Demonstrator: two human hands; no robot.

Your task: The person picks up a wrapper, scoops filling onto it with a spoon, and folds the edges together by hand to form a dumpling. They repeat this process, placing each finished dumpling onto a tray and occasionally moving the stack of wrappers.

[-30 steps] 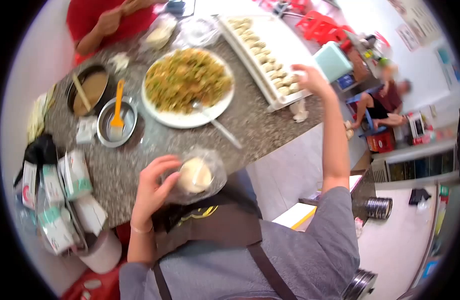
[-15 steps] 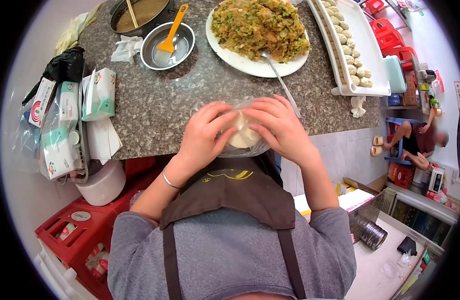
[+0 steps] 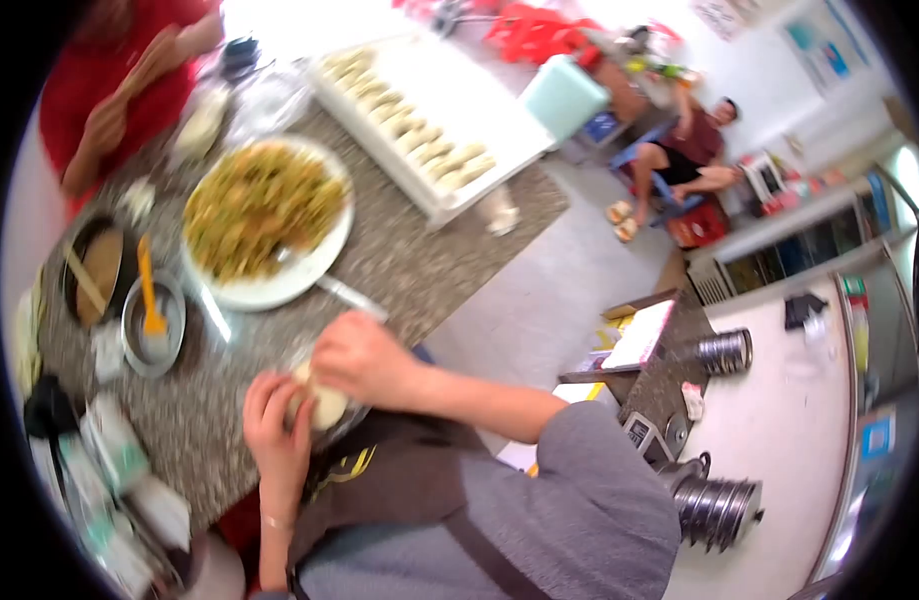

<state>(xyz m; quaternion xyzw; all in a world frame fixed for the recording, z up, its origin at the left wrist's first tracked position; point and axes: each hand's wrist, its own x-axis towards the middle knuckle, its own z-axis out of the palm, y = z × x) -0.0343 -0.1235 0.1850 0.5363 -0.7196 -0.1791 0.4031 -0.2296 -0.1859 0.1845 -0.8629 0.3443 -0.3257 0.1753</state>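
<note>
A round, pale piece of dough [image 3: 328,408] lies at the counter's near edge, between my two hands. My left hand [image 3: 279,430] curls its fingers against the dough's left side. From the upper right, my right hand [image 3: 364,358] is closed with its fingertips on the dough's top edge, hiding part of it. Beyond my hands stands a white plate [image 3: 269,294] heaped with chopped vegetable filling [image 3: 264,205]. A spoon [image 3: 351,296] rests on it, its handle pointing toward my right hand.
A white tray [image 3: 434,215] holds rows of shaped buns [image 3: 409,120]. To the left are a metal bowl [image 3: 159,350] with an orange brush [image 3: 149,290] and a dark round pan [image 3: 99,270]. Someone in red stands across the counter [image 3: 399,260]; another person [image 3: 694,150] sits farther off.
My view has swung to the right and tilted, bringing the person in red into sight. Both hands stay at the dough; my right hand now reaches over its top edge.
</note>
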